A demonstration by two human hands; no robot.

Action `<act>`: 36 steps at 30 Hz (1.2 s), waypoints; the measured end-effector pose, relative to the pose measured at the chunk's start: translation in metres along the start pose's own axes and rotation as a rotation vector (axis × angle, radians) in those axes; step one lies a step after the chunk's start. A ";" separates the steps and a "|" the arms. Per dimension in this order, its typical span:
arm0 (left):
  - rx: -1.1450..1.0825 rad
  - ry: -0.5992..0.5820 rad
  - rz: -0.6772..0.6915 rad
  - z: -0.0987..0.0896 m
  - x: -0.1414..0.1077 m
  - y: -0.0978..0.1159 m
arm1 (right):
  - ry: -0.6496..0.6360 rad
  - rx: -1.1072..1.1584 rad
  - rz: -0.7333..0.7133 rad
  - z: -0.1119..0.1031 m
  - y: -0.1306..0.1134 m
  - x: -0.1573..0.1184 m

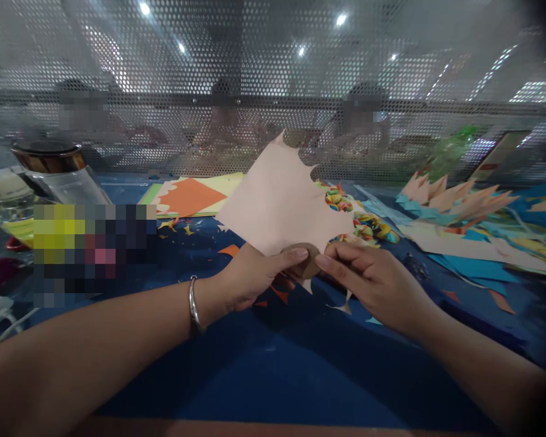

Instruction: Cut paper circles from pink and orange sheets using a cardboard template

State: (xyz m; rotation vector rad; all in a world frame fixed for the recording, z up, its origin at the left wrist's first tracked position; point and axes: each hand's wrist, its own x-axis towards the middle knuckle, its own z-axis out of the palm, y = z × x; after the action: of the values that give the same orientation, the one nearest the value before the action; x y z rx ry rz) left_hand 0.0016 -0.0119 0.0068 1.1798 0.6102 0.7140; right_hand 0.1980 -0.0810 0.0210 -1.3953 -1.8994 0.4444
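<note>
A sheet of pale pink paper with scalloped bites along its right edges stands tilted in front of me. My left hand grips its lower corner, the thumb pressing a round brown disc against the paper. With thumb and fingers pinched together, my right hand is at the right side of the disc, by the paper's edge; what exactly lies between those fingertips is hidden. Below the hands, small torn or cut paper scraps show, pale and orange.
Behind on the blue table lies a stack of coloured sheets topped with an orange scalloped piece. Colourful wrapped bits sit beyond my right hand. Pointed paper pieces stand at right. A lidded jar stands left. A perforated metal screen closes the back.
</note>
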 end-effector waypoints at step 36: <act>-0.051 -0.016 -0.045 0.004 -0.002 0.005 | -0.047 0.055 0.143 -0.001 0.000 -0.006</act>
State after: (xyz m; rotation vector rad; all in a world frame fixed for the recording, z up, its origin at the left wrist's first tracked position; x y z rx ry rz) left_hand 0.0024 -0.0147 0.0129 1.1202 0.5998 0.6772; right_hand 0.1993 -0.0867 0.0194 -1.5023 -1.8171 0.5991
